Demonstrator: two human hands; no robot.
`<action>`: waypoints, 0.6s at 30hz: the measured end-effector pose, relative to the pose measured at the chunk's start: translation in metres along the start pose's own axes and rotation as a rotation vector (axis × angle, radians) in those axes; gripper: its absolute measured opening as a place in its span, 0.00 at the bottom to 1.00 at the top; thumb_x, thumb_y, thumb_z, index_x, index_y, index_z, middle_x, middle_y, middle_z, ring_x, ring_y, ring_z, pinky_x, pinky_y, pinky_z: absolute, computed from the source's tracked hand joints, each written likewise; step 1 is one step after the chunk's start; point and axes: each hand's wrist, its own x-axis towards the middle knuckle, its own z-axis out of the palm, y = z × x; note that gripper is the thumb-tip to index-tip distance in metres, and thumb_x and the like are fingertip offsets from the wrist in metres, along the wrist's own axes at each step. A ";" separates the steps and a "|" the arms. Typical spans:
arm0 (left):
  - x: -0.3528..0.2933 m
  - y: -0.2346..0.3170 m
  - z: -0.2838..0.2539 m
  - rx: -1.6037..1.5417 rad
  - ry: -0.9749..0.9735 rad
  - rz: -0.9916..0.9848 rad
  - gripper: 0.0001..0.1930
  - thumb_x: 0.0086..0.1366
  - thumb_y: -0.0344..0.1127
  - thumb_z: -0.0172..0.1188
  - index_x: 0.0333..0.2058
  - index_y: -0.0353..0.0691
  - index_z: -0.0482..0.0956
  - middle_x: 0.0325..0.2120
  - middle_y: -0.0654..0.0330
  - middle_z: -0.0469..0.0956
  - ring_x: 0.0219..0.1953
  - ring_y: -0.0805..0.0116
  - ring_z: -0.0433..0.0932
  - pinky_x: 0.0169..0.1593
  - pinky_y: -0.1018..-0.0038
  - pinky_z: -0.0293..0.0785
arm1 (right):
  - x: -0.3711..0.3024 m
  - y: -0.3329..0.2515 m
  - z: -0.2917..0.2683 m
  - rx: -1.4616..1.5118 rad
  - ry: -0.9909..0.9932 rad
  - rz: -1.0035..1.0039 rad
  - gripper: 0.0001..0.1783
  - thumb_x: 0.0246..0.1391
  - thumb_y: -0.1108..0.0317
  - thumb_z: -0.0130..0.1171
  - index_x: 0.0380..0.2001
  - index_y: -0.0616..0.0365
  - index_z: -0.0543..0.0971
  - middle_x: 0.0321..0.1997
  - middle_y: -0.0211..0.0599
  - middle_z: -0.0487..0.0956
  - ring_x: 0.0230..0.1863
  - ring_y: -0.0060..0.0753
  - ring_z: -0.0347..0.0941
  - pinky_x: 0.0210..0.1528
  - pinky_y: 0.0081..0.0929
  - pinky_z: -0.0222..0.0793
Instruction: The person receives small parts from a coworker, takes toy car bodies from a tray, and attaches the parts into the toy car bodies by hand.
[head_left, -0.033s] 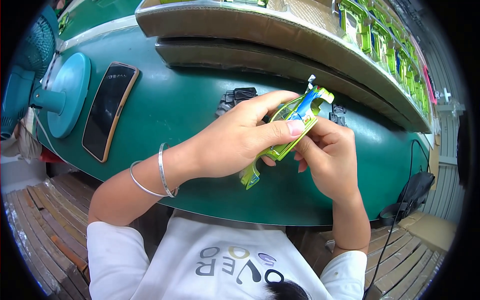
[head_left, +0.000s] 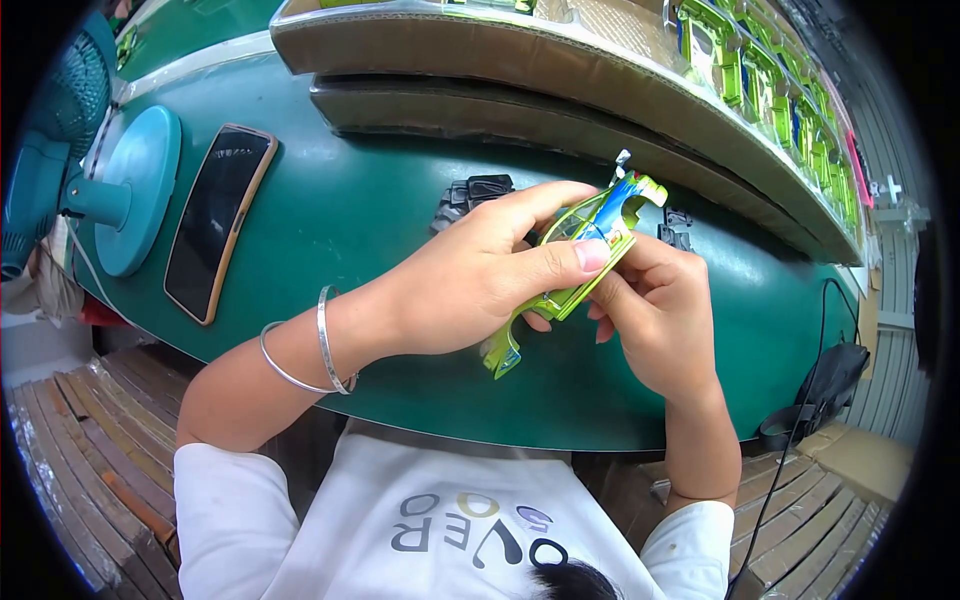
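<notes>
A lime-green plastic toy car body [head_left: 612, 212] with blue markings is held tilted above the table. My left hand [head_left: 460, 275] grips it from the left, its thumb lying across the upper side and fingers wrapped beneath. My right hand [head_left: 668, 315] is closed at the right edge of the car body, thumb and fingers bent in against it; their tips are partly hidden by the shell. Dark plastic parts [head_left: 474, 200] lie on the table beyond my left hand. More small black parts [head_left: 676, 232] lie just past my right hand. A small silvery piece [head_left: 623, 160] shows at the shell's far end.
Stacked cardboard trays [head_left: 560, 62] with green car bodies [head_left: 760, 75] run along the back of the green table [head_left: 400, 390]. A phone [head_left: 220, 225] and a teal fan base [head_left: 140, 190] are at the left. A black bag [head_left: 830, 385] and cable are at right.
</notes>
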 end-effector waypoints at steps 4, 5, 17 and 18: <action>0.000 -0.001 0.003 0.006 -0.006 0.000 0.26 0.61 0.43 0.50 0.54 0.35 0.58 0.39 0.61 0.68 0.36 0.77 0.70 0.35 0.79 0.74 | 0.002 0.003 -0.001 -0.067 -0.030 -0.030 0.05 0.45 0.76 0.50 0.26 0.66 0.74 0.18 0.43 0.74 0.18 0.30 0.72 0.24 0.23 0.66; 0.001 -0.001 0.004 0.021 0.005 0.005 0.26 0.61 0.42 0.50 0.54 0.35 0.59 0.39 0.60 0.68 0.35 0.77 0.70 0.34 0.79 0.74 | 0.002 0.003 -0.002 -0.100 -0.032 -0.095 0.05 0.44 0.75 0.51 0.26 0.66 0.74 0.19 0.44 0.74 0.20 0.34 0.73 0.24 0.24 0.66; -0.001 -0.002 0.007 0.069 0.020 0.046 0.27 0.61 0.42 0.50 0.54 0.33 0.59 0.37 0.60 0.70 0.33 0.78 0.71 0.32 0.79 0.73 | 0.005 0.006 -0.002 -0.298 -0.026 -0.229 0.07 0.41 0.73 0.55 0.26 0.64 0.74 0.23 0.47 0.74 0.26 0.49 0.72 0.27 0.32 0.66; 0.000 -0.001 0.006 0.055 0.023 0.048 0.26 0.61 0.42 0.49 0.54 0.33 0.59 0.36 0.60 0.70 0.33 0.78 0.71 0.32 0.79 0.73 | 0.005 0.008 -0.004 -0.382 -0.047 -0.293 0.07 0.40 0.73 0.56 0.27 0.63 0.75 0.25 0.44 0.75 0.27 0.47 0.71 0.27 0.32 0.66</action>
